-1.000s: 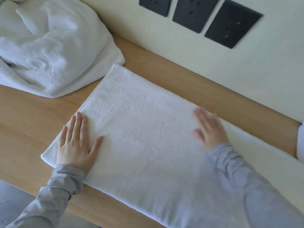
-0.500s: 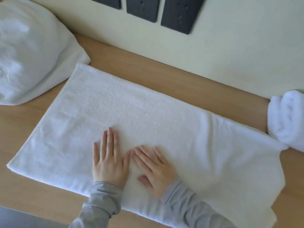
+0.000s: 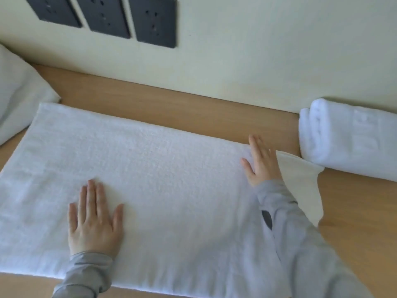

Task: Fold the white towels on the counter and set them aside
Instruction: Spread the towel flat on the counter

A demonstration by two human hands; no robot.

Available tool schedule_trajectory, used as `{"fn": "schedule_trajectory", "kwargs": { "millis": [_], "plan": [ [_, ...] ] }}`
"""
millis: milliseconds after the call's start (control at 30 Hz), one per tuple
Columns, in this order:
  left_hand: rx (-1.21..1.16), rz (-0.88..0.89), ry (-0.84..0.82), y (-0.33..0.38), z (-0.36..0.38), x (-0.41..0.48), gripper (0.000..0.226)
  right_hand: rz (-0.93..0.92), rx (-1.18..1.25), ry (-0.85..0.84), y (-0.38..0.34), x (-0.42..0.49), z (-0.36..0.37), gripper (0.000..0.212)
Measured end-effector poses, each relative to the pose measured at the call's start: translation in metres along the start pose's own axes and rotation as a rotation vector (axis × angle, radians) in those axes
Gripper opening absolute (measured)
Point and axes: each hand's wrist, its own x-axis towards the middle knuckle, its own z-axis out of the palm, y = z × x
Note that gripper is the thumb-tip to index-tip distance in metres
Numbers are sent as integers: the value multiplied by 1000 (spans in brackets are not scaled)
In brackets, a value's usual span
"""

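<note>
A white towel (image 3: 163,179) lies spread flat along the wooden counter (image 3: 193,108), folded lengthwise. My left hand (image 3: 94,220) rests palm down on its near left part, fingers apart. My right hand (image 3: 261,162) presses flat on the towel near its right end, where one corner (image 3: 300,186) sticks out unevenly. A rolled or folded white towel (image 3: 348,140) sits at the right against the wall. A loose heap of white towel (image 3: 19,100) lies at the far left.
The cream wall runs along the back of the counter with three dark socket plates (image 3: 107,18) on it. Bare wood shows between the towel and the wall and at the right front (image 3: 361,222). The counter's front edge is at the bottom.
My hands were side by side at the towel's middle; now they are apart, the right one slid out to the towel's right end. The view has shifted to the right.
</note>
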Motion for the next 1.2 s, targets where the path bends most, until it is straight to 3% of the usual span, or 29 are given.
{"fn": "schedule_trajectory", "kwargs": {
  "millis": [133, 233, 333, 467, 600, 900, 1033, 1133, 1200],
  "plan": [
    [-68, -29, 11, 22, -3, 1, 81, 408, 348, 333, 41, -90, -33, 48],
    [-108, 144, -3, 85, -4, -3, 82, 772, 562, 317, 70, -161, -40, 42],
    [-98, 285, -45, 151, 3, -10, 87, 966, 702, 288, 84, -205, -33, 36],
    [-33, 322, -99, 192, 24, -21, 89, 982, 908, 163, 78, -218, -32, 30],
    [20, 297, -64, 192, 38, -23, 78, 844, 853, -97, 63, -221, -31, 16],
    [20, 270, -61, 191, 37, -23, 77, 775, 1192, 101, 58, -244, -47, 21],
    [2, 268, -57, 191, 36, -24, 77, 762, 961, 131, 64, -264, -57, 20],
    [3, 276, -53, 190, 37, -24, 76, 869, 777, 3, 71, -276, -46, 19],
    [3, 279, -62, 189, 38, -24, 74, 934, 710, 12, 72, -280, -39, 16]
  ]
}}
